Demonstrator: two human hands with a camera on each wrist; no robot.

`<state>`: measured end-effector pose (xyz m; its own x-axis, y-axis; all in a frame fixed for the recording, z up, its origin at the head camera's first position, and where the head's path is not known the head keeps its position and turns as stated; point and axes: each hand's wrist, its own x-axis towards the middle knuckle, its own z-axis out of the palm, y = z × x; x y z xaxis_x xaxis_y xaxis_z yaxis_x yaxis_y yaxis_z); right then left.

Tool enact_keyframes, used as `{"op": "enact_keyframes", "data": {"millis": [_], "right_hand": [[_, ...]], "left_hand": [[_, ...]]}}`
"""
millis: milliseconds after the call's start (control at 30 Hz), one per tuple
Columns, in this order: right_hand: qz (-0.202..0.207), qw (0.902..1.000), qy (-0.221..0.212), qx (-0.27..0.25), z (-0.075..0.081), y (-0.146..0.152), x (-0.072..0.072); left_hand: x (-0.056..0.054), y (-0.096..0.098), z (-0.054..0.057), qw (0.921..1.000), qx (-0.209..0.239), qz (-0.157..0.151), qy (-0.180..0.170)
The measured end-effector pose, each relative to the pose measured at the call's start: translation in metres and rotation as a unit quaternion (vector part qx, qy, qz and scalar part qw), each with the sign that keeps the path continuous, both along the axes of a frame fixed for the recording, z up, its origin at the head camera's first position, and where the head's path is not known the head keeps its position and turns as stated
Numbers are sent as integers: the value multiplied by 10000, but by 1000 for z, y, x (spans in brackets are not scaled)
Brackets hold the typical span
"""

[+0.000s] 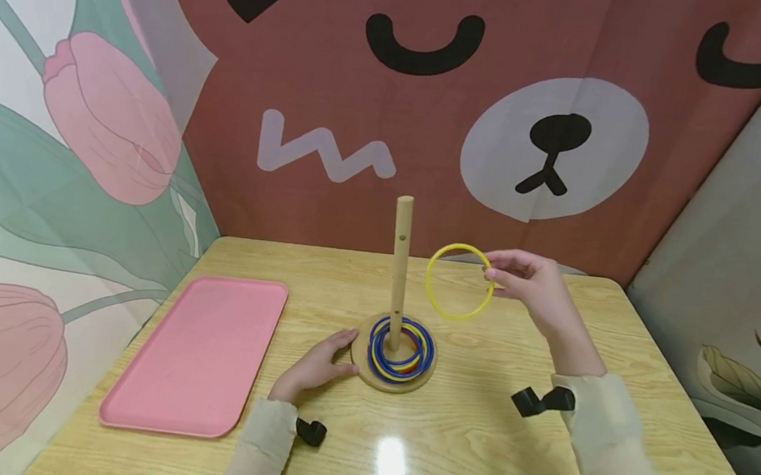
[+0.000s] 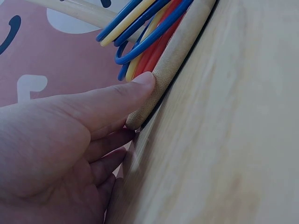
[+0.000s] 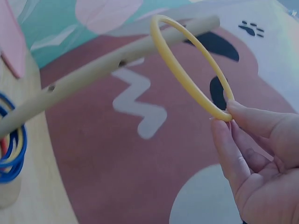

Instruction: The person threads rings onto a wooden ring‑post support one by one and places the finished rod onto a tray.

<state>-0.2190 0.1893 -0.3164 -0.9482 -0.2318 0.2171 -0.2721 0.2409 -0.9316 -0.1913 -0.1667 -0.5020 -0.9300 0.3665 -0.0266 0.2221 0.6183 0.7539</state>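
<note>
A round wooden base (image 1: pixel 394 387) carries an upright wooden peg (image 1: pixel 400 262) with dark holes in it. Blue, yellow and red rings (image 2: pixel 154 45) lie stacked loosely around the peg's foot. My left hand (image 1: pixel 315 367) holds the base by its left edge, the thumb against the rim in the left wrist view. Between thumb and fingertips, my right hand (image 1: pixel 531 288) pinches a yellow ring (image 3: pixel 177 71) by its edge. That ring is in the air right of the peg, below its top in the head view, and not around it.
A pink tray (image 1: pixel 196 357) lies on the left of the wooden table (image 1: pixel 490 458). Behind the table hangs a cloth (image 1: pixel 328 210) with a bear face, and printed panels stand at both sides.
</note>
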Motion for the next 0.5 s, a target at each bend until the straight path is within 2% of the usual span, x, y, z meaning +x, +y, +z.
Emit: {"op": "enact_keyframes", "data": {"millis": [233, 500], "right_hand": [[-12, 9974, -31, -724, 27, -23, -4], [-140, 9872, -194, -1578, 43, -50, -11]], "left_hand": [[0, -1, -1, 10000, 3, -10, -27], [-1, -1, 0, 10000, -16, -43, -2]]}}
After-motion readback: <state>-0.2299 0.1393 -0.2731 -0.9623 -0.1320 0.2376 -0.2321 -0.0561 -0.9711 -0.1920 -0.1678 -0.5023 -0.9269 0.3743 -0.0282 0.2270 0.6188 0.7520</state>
